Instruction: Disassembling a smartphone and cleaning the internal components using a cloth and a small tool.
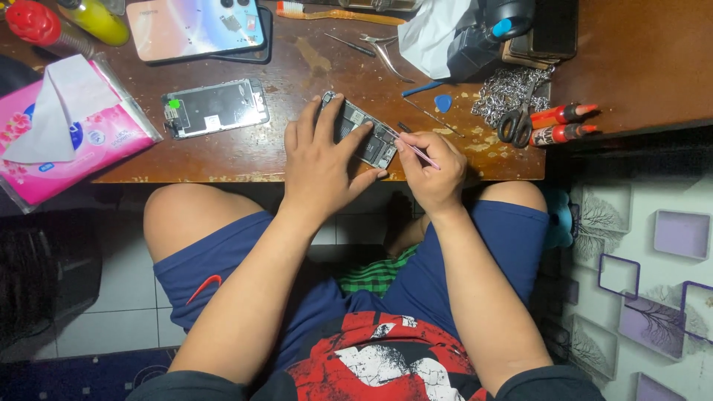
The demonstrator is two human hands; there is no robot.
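An opened phone body point(364, 132) with its inner parts showing lies tilted near the front edge of a worn wooden desk point(245, 152). My left hand point(321, 160) lies flat over its left half, fingers spread and pressing it down. My right hand point(434, 169) is closed around a thin pink tool point(417, 151), whose tip touches the phone's right end.
A detached phone screen panel point(215, 108) lies to the left, beside a pink tissue pack point(63, 130). Another phone point(197, 28) sits at the back. Scissors point(518, 122), a metal chain point(509, 87), two red-tipped markers point(564, 125), tweezers point(390, 53), a blue pick point(443, 102) and a toothbrush point(338, 12) lie around.
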